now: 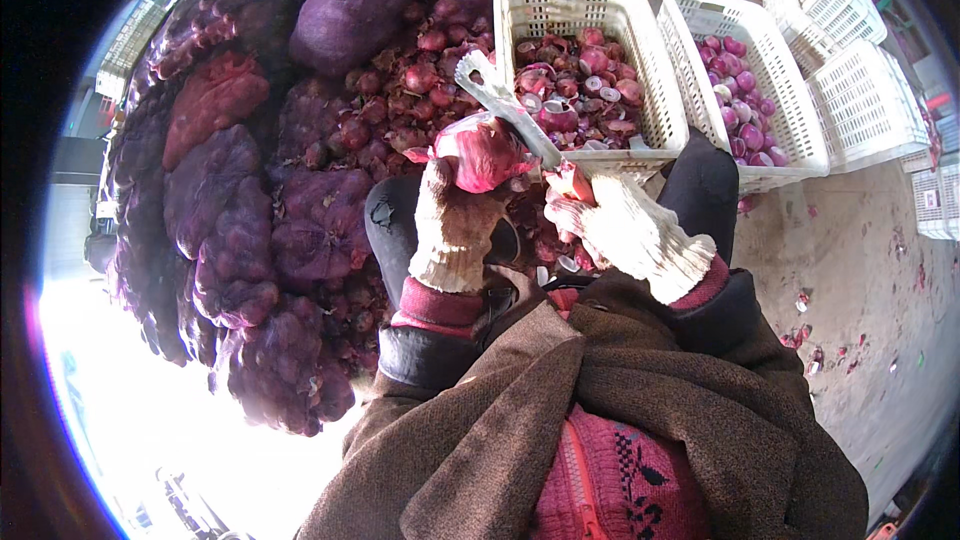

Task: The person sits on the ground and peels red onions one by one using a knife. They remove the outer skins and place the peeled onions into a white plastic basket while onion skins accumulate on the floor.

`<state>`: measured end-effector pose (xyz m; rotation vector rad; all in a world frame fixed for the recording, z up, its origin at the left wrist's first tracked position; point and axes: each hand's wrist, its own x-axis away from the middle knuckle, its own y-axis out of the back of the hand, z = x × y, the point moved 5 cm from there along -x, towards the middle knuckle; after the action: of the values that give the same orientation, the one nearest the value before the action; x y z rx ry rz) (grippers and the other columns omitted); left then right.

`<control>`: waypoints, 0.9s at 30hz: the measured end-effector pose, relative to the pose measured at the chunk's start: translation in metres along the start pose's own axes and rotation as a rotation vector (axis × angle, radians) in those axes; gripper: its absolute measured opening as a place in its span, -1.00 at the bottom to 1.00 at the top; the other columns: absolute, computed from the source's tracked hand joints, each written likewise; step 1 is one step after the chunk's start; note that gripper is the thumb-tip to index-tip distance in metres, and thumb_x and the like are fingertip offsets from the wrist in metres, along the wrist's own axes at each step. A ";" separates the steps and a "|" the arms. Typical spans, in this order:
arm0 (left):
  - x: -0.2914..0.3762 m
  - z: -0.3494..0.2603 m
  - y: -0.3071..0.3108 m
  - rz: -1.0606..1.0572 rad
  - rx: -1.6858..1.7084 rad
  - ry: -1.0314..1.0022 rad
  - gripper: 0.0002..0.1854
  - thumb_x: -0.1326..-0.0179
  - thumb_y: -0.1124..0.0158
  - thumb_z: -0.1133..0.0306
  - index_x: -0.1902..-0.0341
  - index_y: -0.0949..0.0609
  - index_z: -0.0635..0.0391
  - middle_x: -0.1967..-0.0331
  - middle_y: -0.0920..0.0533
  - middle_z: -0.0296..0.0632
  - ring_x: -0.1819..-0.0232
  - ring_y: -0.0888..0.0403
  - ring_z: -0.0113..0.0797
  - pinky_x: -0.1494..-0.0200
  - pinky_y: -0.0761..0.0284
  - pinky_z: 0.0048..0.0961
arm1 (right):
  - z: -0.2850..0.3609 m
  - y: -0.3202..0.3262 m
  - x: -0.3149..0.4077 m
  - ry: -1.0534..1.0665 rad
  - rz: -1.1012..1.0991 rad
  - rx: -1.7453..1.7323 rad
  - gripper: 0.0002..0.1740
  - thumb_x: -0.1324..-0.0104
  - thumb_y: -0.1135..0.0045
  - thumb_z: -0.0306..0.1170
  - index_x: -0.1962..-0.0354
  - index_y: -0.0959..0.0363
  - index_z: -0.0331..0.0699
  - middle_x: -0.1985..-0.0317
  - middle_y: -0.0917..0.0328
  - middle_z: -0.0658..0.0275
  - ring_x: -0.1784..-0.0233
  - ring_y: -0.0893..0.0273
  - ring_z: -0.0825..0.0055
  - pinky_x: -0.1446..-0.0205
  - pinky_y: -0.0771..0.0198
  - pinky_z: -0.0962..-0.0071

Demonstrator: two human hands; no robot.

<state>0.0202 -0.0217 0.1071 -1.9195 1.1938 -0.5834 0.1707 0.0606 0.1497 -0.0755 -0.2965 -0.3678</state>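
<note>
My left hand (455, 229), in a white knit glove, holds a large red onion (480, 154) with loose outer skin. A knife (517, 120) with a notched tip is gripped by its reddish handle in my gloved right hand (626, 225). Its blade slants up and left, passing just beside the onion; whether it touches the skin I cannot tell. Straight ahead stands a white plastic crate (667, 116) with unpeeled onions, skins and cut onion ends in it. Peeled onions (739, 101) lie inside a second white crate (802, 112) to its right.
Loose red onions (420, 82) spread between the crate and a pile of purple mesh sacks (225, 195) on the left. Stacked white crates (862, 97) stand at the far right. Scraps of skin (802, 334) dot the concrete floor (847, 255). My knees flank the nearer crate's front.
</note>
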 end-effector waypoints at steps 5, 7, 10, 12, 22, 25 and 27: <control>0.001 -0.003 0.008 -0.073 0.098 -0.019 -0.23 -0.06 -0.22 -0.20 -0.22 -0.38 0.08 -0.16 -0.44 -0.08 -0.14 -0.41 0.04 0.00 -0.48 0.03 | -0.038 -0.001 0.006 0.047 0.127 -0.268 -0.75 -0.34 -0.02 -0.39 0.11 -0.41 -0.39 0.44 -0.52 0.32 0.45 -0.42 0.64 0.38 -0.34 0.60; 0.004 -0.005 0.007 -0.114 0.079 -0.057 -0.25 -0.06 -0.21 -0.21 -0.21 -0.40 0.07 -0.15 -0.45 -0.09 -0.13 -0.42 0.01 0.01 -0.48 0.00 | -0.028 -0.001 0.013 0.109 0.048 0.006 -0.76 -0.34 -0.03 -0.39 0.11 -0.42 -0.38 0.44 -0.51 0.32 0.45 -0.42 0.66 0.39 -0.36 0.61; 0.005 -0.001 -0.006 -0.029 0.099 -0.047 -0.25 -0.05 -0.23 -0.21 -0.20 -0.40 0.05 -0.13 -0.46 -0.12 -0.11 -0.43 -0.04 0.03 -0.51 -0.07 | -0.031 -0.004 0.017 0.058 0.008 -0.079 -0.76 -0.34 -0.04 -0.40 0.09 -0.40 -0.35 0.48 -0.46 0.37 0.46 -0.41 0.69 0.43 -0.34 0.60; 0.002 0.011 -0.019 0.060 0.284 0.018 -0.23 -0.03 -0.22 -0.27 -0.20 -0.41 0.00 -0.12 -0.47 -0.17 -0.11 -0.43 -0.07 0.01 -0.49 -0.08 | -0.028 -0.014 0.018 -0.062 -0.016 -0.285 -0.76 -0.33 -0.05 -0.41 0.09 -0.40 -0.33 0.49 -0.45 0.38 0.48 -0.37 0.70 0.46 -0.30 0.62; -0.001 0.021 -0.033 -0.052 0.100 0.003 -0.27 -0.15 -0.07 -0.23 -0.27 -0.32 -0.02 -0.24 -0.37 -0.07 -0.24 -0.34 0.03 -0.23 -0.28 0.15 | -0.023 -0.010 0.016 -0.101 -0.044 -0.333 -0.84 -0.35 0.02 -0.44 0.13 -0.36 -0.29 0.46 -0.43 0.41 0.47 -0.34 0.72 0.42 -0.27 0.66; 0.007 0.016 -0.032 0.088 0.089 -0.001 -0.18 -0.13 -0.18 -0.16 -0.33 -0.23 0.08 -0.31 -0.28 -0.05 -0.30 -0.26 0.07 -0.23 -0.31 0.15 | -0.014 -0.005 0.023 -0.090 -0.011 -0.317 -0.85 -0.35 0.09 -0.48 0.14 -0.36 -0.28 0.45 -0.41 0.40 0.46 -0.33 0.71 0.41 -0.27 0.67; 0.005 0.011 -0.026 -0.023 -0.109 -0.097 -0.26 -0.09 -0.25 -0.10 -0.24 -0.32 0.11 -0.24 -0.33 -0.07 -0.29 -0.28 0.06 -0.23 -0.32 0.13 | -0.015 -0.003 0.024 -0.100 -0.005 -0.356 -0.85 -0.35 0.10 -0.49 0.14 -0.35 -0.29 0.45 -0.41 0.39 0.46 -0.33 0.70 0.41 -0.27 0.67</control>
<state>0.0445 -0.0151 0.1216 -2.0315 1.1646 -0.4393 0.1955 0.0474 0.1423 -0.4434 -0.3279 -0.4195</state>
